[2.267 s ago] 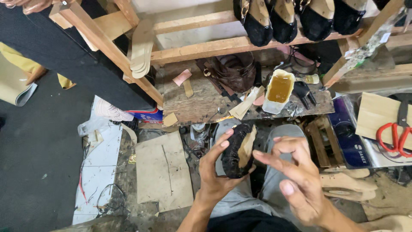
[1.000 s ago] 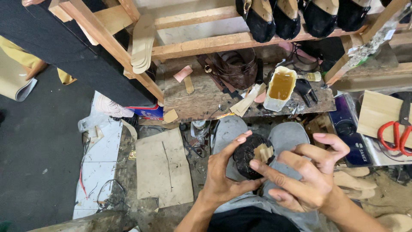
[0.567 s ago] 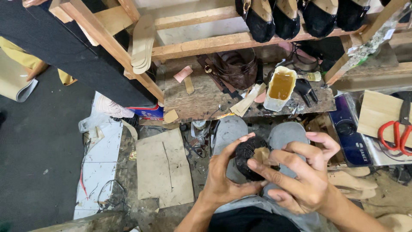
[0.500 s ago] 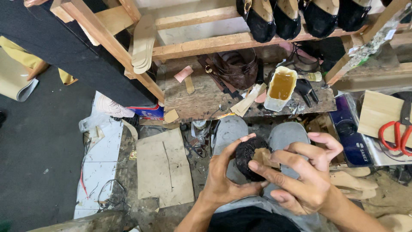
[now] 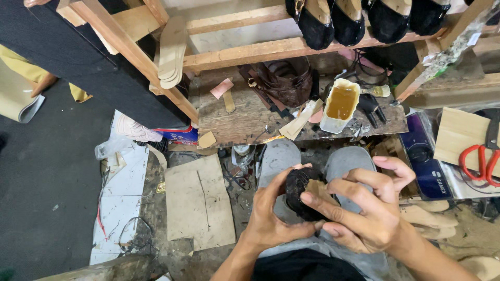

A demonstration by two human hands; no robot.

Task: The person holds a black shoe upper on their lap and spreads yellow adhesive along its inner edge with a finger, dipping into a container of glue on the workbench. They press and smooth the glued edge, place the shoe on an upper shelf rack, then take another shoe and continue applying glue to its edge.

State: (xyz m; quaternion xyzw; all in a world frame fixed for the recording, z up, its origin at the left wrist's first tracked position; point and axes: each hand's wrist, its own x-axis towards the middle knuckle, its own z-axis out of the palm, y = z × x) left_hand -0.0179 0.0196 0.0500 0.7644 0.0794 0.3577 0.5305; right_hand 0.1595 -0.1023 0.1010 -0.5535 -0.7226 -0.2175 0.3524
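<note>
I have the small black textile shoe upper (image 5: 301,193) over my lap, in front of my grey-trousered knees (image 5: 278,156). My left hand (image 5: 271,218) is wrapped around its near side, fingers curled shut on it, thumb up along the edge. My right hand (image 5: 364,216) is half open: its forefinger and thumb press the tan insole piece (image 5: 316,188) against the shoe, the other fingers spread loose above.

As I judge it, the insole is seated but not yet smoothed flat (one corner stands proud), so the pressing is partway done. On the wooden rack above, several finished-looking black shoes (image 5: 316,23) stand in a row.

On the worn plank bench (image 5: 245,112) sits a cut-open white plastic jug (image 5: 339,105), about half full of amber glue. Red-handled scissors (image 5: 482,162) lie on a board at my right.
</note>
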